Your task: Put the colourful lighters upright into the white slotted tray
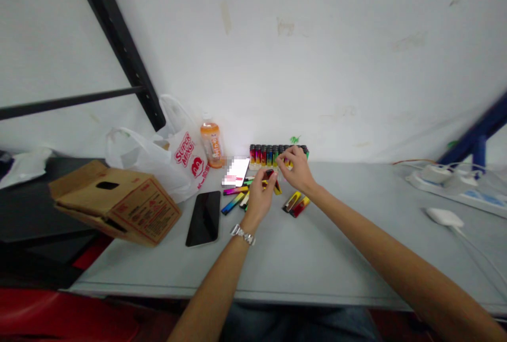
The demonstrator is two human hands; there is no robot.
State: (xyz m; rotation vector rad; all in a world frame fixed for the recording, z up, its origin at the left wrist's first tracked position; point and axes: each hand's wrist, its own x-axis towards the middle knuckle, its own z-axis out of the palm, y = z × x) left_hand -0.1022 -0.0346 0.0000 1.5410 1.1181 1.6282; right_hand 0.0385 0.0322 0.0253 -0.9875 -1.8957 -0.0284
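Note:
Colourful lighters [269, 155] stand upright in a row near the wall. In front of the row my left hand [261, 194], with a silver watch [243, 234] on its wrist, is closed on a dark-topped lighter [270, 173]. My right hand [296, 170] is just to the right, fingers pinched near the lighter's top; anything between them is too small to make out. Several loose lighters [233, 203] lie left of and behind my left hand. Two more, a yellow one [292, 201] and a red-and-yellow one [300, 207], lie below my right hand.
Left of my hands are a dark phone [203, 219], a phone with a lit screen [235, 172], an orange-labelled bottle [213, 145], a white plastic bag [174, 160] and an open cardboard box [130, 199]. A power strip [471, 189] and white charger [444, 217] lie right on the grey table [336, 263].

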